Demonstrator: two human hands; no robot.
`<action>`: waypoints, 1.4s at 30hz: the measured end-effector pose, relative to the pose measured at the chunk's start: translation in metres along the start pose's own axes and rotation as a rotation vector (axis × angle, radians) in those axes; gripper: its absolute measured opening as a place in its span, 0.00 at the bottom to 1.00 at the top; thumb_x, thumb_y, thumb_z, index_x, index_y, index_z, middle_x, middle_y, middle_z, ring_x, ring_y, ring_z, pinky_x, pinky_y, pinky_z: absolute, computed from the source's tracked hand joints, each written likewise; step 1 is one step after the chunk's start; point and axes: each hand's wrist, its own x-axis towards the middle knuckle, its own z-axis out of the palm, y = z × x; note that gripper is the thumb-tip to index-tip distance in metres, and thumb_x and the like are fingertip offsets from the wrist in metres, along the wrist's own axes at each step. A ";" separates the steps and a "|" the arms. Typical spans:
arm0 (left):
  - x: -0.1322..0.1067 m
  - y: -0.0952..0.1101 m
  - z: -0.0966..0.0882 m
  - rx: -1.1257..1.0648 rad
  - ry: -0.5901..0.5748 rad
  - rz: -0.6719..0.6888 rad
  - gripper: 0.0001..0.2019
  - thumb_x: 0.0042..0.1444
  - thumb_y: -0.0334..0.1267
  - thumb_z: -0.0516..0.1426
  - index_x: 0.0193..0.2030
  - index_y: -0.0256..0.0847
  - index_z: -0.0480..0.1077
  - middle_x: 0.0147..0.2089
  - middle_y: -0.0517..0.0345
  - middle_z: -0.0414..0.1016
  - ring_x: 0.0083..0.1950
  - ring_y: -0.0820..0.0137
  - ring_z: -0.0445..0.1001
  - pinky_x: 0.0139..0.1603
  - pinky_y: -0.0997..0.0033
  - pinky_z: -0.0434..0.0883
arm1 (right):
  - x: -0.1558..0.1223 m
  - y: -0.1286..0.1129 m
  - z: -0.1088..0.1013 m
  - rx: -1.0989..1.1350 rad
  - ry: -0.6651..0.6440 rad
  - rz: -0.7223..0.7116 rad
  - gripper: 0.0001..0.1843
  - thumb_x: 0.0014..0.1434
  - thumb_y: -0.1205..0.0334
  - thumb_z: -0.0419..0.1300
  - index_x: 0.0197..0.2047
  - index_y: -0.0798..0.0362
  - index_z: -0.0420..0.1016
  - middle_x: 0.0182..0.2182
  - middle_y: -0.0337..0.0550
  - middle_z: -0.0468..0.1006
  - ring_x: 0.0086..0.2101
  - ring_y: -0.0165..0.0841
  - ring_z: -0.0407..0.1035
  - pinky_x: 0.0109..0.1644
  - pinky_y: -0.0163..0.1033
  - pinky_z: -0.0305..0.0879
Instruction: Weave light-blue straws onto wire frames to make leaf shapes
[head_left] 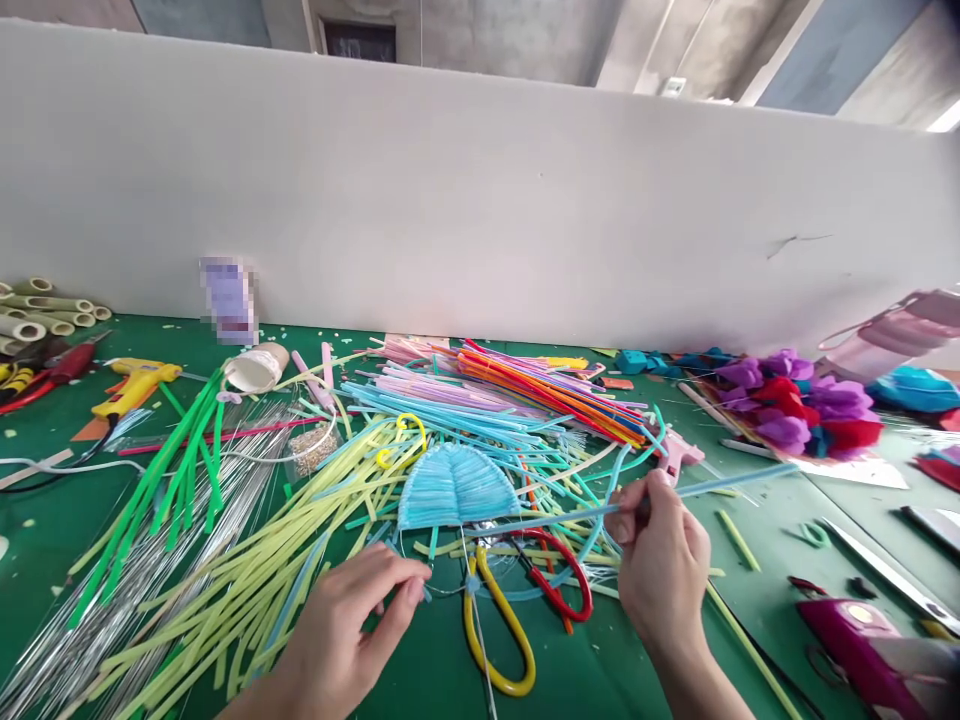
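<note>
My right hand point(664, 555) pinches a light blue pipe cleaner point(555, 520), one end reaching left to the blue piece's lower edge, the other sticking out rightward. That piece point(457, 487) is a fan-shaped form of light blue pipe cleaner wound tightly over a frame, with a seam down its middle. Below its left corner my left hand point(364, 620) has thumb and forefinger closed at a thin wire point(448, 592) that curves under the piece. Scissors with one yellow handle point(499, 640) and one red handle point(574, 580) lie just beneath, their blades largely hidden.
Yellow-green pipe cleaners point(255, 570) and silvery wires point(202, 510) spread at left, near a yellow glue gun point(135, 385). Colourful pipe cleaners point(555, 390) pile up behind. Purple and red flowers point(802, 405), a scissor blade point(885, 570) and a magenta tool point(862, 640) lie at right.
</note>
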 end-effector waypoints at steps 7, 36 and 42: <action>0.011 -0.015 -0.002 0.277 0.022 0.084 0.11 0.66 0.40 0.52 0.48 0.46 0.75 0.41 0.51 0.79 0.44 0.62 0.76 0.48 0.65 0.71 | 0.006 0.000 -0.005 0.033 0.006 0.019 0.23 0.62 0.46 0.57 0.22 0.51 0.65 0.15 0.32 0.60 0.18 0.26 0.52 0.24 0.36 0.45; 0.030 -0.026 0.013 0.495 0.102 0.095 0.05 0.63 0.36 0.52 0.40 0.45 0.69 0.45 0.50 0.67 0.49 0.57 0.69 0.46 0.56 0.70 | -0.014 0.025 0.009 -0.070 -0.263 0.242 0.28 0.62 0.37 0.54 0.26 0.53 0.71 0.14 0.35 0.62 0.19 0.27 0.53 0.23 0.34 0.47; 0.038 -0.023 0.019 0.607 0.094 0.132 0.05 0.61 0.33 0.51 0.36 0.43 0.67 0.41 0.51 0.66 0.42 0.59 0.68 0.40 0.58 0.67 | -0.014 0.026 0.009 -0.079 -0.258 0.234 0.28 0.61 0.35 0.54 0.26 0.53 0.71 0.15 0.35 0.63 0.19 0.27 0.54 0.23 0.33 0.49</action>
